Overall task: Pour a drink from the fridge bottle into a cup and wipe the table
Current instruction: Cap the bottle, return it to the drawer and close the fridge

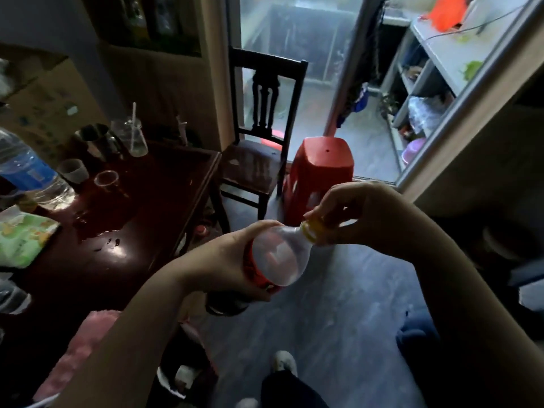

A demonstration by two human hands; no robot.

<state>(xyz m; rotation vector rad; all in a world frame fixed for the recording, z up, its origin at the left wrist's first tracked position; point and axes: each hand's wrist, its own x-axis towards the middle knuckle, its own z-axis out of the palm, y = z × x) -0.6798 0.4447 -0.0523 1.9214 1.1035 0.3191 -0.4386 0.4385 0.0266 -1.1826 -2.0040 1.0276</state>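
Observation:
A plastic drink bottle (279, 257) with a red label and dark liquid low down is tilted in the air beside the dark wooden table (141, 231). My left hand (232, 260) grips its body at the label. The fingers of my right hand (353, 213) pinch its yellow cap (310, 231). A small clear cup (106, 178) stands on the table's far part, with a pale cup (73, 169) to its left. A spill of liquid (97, 225) with scattered drops lies on the tabletop.
A large water bottle (26, 169), a green tissue pack (23, 234), a glass with a straw (132, 136) and metal mugs crowd the table's left and back. A dark chair (259, 128) and a red stool (318, 172) stand ahead. A pink cloth (85, 343) lies near my left arm.

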